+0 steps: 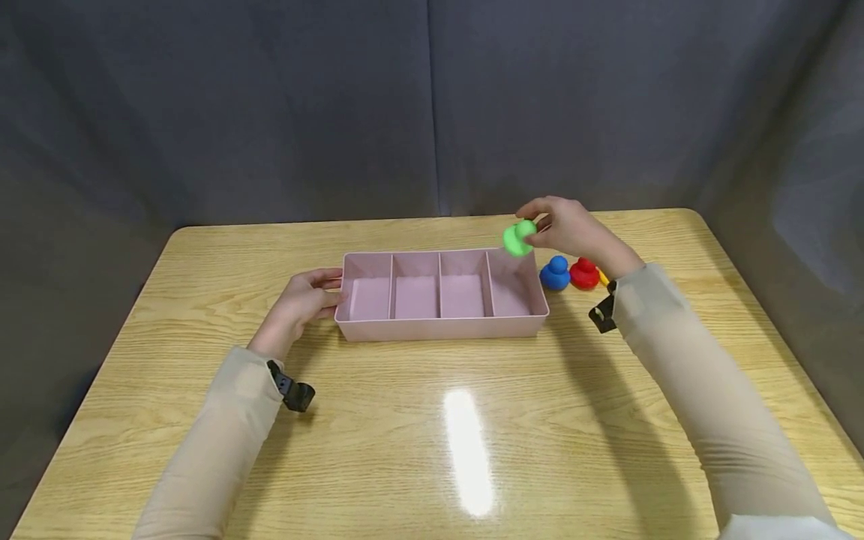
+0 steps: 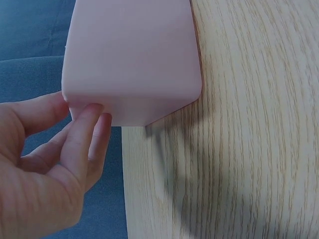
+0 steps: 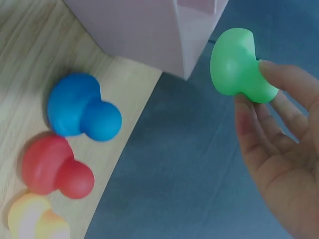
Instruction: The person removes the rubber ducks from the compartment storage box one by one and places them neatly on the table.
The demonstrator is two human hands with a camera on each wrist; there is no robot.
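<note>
Above the right end of the pink tray (image 1: 442,324), the right hand (image 1: 574,227) pinches a green toy (image 1: 518,237) between thumb and fingertips, holding it clear of the table (image 1: 432,420). The toy hangs at the far right corner, directly over the rightmost of four compartments, all of which appear empty; that compartment lies just below and slightly nearer than the grip. The tray's long axis runs left to right. At its left end, the left hand (image 1: 300,304) rests with relaxed, nearly straight fingers (image 2: 82,144) touching the end wall, thumb at the upper edge; it is well apart from the toy, so the right hand is the nearer. Just right of the tray stand a blue toy (image 1: 556,273), a red toy (image 1: 584,274) and a yellow toy (image 3: 35,219), partly hidden behind the right wrist in the head view. Nothing stands between the green toy and the compartment beneath it.
</note>
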